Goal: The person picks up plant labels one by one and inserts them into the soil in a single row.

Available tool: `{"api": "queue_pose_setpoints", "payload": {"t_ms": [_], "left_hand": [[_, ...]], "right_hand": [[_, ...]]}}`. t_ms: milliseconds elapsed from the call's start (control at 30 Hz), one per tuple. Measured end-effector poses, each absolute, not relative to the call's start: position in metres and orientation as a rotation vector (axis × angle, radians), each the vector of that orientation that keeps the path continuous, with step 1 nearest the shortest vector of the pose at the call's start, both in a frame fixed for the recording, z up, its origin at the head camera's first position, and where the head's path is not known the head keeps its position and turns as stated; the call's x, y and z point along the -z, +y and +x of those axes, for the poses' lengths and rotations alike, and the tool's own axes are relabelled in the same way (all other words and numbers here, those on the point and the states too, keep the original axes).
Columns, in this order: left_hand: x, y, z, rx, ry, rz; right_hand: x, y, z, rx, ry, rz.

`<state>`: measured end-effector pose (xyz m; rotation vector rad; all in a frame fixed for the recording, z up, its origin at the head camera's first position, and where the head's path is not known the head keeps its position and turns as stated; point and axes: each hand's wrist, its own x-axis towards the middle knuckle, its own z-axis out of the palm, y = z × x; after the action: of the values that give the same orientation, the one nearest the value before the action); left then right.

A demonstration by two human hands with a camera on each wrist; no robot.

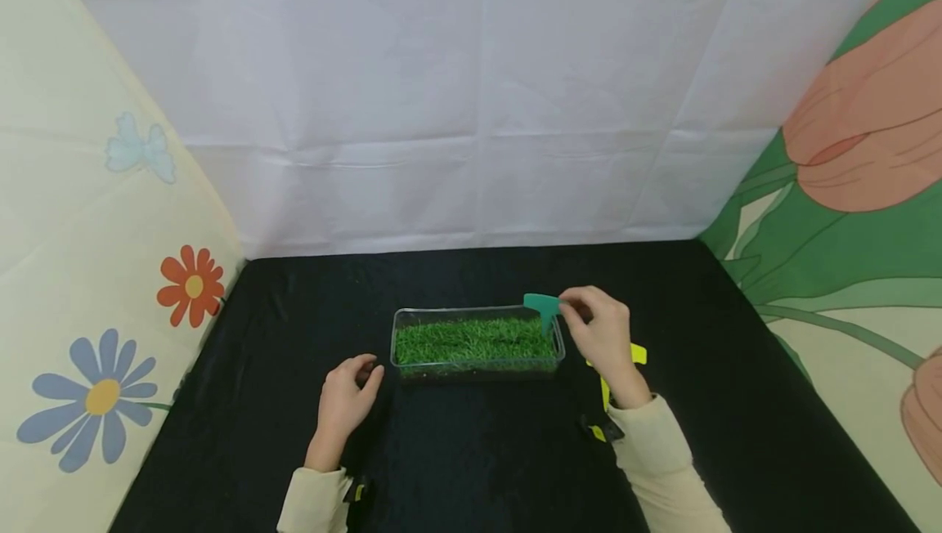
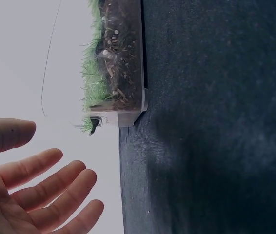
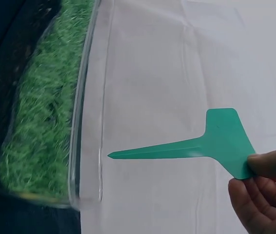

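My right hand [image 1: 599,333] pinches a green T-shaped plant label [image 3: 221,141] by one end of its head, between thumb and fingers. The label's pointed stem aims down at the right end of a clear plastic tray [image 1: 478,363] of short green grass [image 1: 471,340]; in the right wrist view the tip shows apart from the tray's rim. Through the tray's side in the left wrist view, dark soil [image 2: 121,58] with pale bits is visible. My left hand [image 1: 347,398] holds nothing and hovers left of the tray, its fingers relaxed and spread in the left wrist view.
Yellow plant labels [image 1: 639,353] lie on the black cloth [image 1: 478,451] beside the right wrist, partly hidden by it. A white cloth backdrop [image 1: 471,108] hangs behind. Flower-patterned panels stand along the left [image 1: 88,271] and right sides.
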<state>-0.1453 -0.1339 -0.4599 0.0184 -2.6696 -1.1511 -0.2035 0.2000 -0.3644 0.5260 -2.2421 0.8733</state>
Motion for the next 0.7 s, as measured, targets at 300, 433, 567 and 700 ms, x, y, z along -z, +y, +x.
{"api": "queue_pose_setpoints", "payload": {"t_ms": [300, 433, 567, 700], "left_hand": [[0.46, -0.133, -0.144, 1.146, -2.678, 0.024], [0.461, -0.132, -0.144, 1.143, -2.679, 0.028], [0.46, -0.133, -0.144, 1.146, -2.677, 0.031], [0.46, -0.133, -0.144, 1.145, -2.678, 0.035]], "right_hand": [[0.362, 0.185, -0.207, -0.956, -2.234, 0.533], [0.362, 0.178, -0.208, -0.98, -2.234, 0.545], [0.362, 0.171, -0.208, -1.0, -2.241, 0.557], [0.362, 0.165, -0.209, -1.012, -2.24, 0.561]]}}
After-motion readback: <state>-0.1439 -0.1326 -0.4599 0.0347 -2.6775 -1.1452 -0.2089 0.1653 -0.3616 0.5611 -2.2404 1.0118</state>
